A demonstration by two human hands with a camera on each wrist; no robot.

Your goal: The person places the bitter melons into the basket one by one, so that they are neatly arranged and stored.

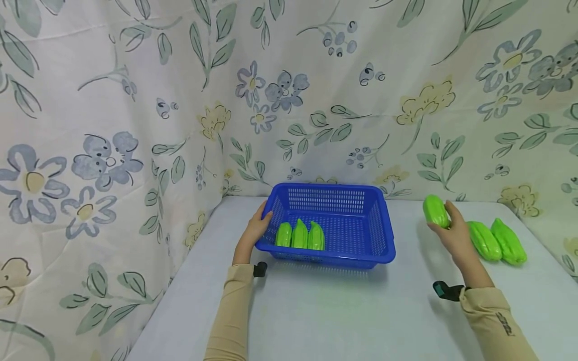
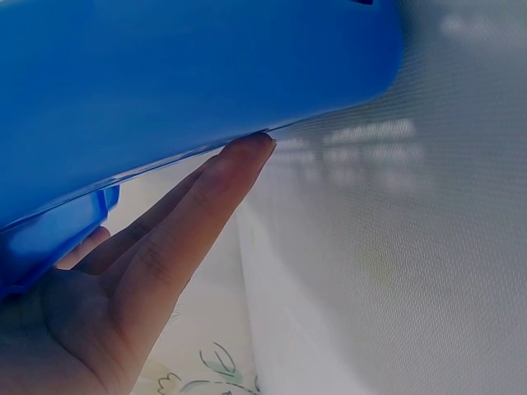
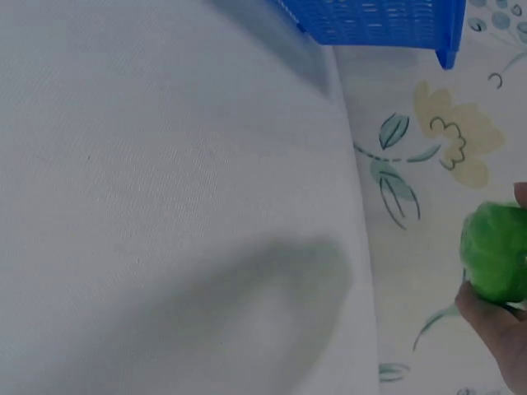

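Note:
A blue plastic basket (image 1: 325,256) with a mesh floor stands on the table, and my left hand (image 1: 256,228) grips its left rim. In the left wrist view the fingers lie along the underside of the basket (image 2: 198,74). Three glossy bright green, ridged gourd-like vegetables (image 1: 300,234) lie side by side in the basket's front left part. Right of the basket, my right hand (image 1: 453,233) holds another green gourd (image 1: 435,210) between thumb and fingers, above the table. The right wrist view shows this gourd (image 3: 494,251) at its right edge, partly cut off.
Two more green gourds (image 1: 508,241) lie together on the white table (image 1: 325,316), right of my right hand. A floral cloth (image 1: 316,150) hangs behind the table and along its left side. Dark wrist straps (image 1: 447,291) show at both cuffs.

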